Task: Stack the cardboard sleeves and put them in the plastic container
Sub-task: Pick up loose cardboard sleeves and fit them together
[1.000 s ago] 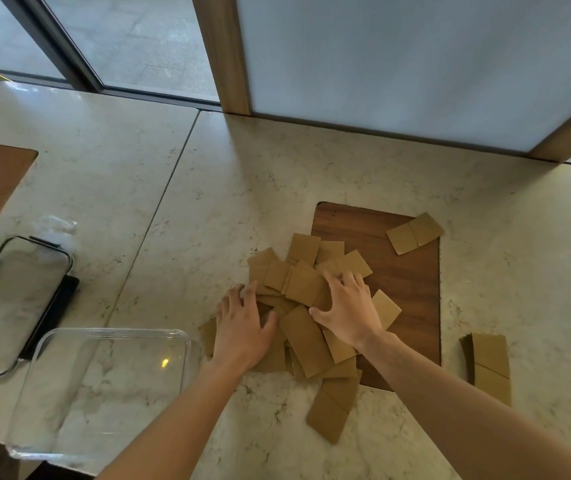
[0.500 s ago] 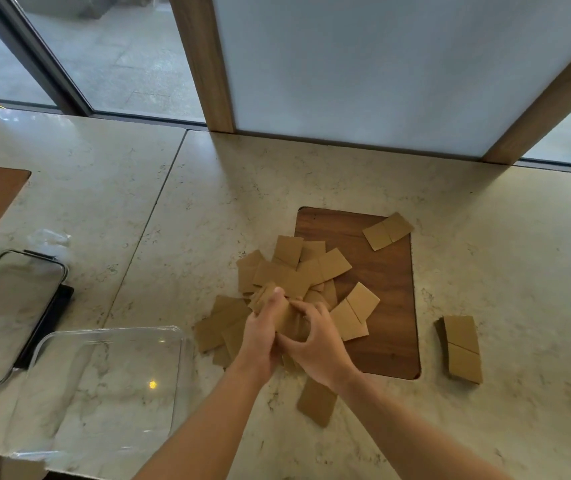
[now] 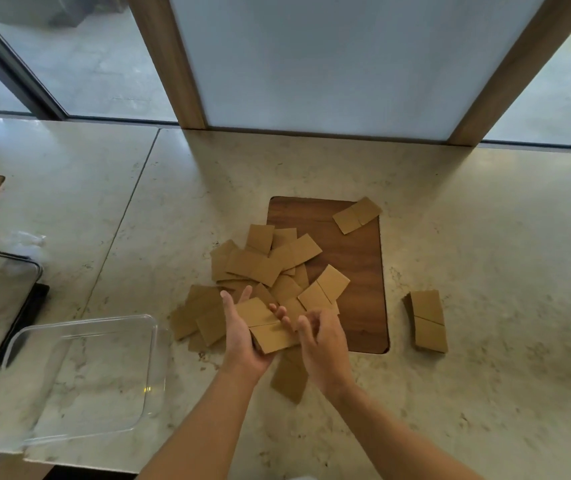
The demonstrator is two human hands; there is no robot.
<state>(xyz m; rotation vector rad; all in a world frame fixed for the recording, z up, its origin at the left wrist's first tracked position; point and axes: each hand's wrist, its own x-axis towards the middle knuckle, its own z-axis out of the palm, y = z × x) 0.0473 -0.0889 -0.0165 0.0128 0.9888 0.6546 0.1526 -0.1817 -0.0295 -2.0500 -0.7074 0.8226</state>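
Note:
Several flat brown cardboard sleeves lie in a loose pile [image 3: 266, 265], half on the stone counter and half on a dark wooden inset. My left hand [image 3: 242, 341] holds a small bundle of sleeves [image 3: 265, 325] just above the pile's near edge. My right hand [image 3: 324, 341] has its curled fingers on the bundle's right edge. The clear plastic container [image 3: 154, 341] stands with nothing in it to the left of my hands, at the counter's front edge.
A neat small stack of sleeves [image 3: 428, 320] sits right of the wooden inset [image 3: 357, 271]. One sleeve [image 3: 289, 379] lies under my wrists and another [image 3: 357, 214] at the inset's far corner. The container's lid [image 3: 0, 306] lies at far left. Windows run behind the counter.
My hands went from pressing flat on the pile to gathering a few sleeves and lifting them as a bundle. The bundle now lies flatter in my left hand.

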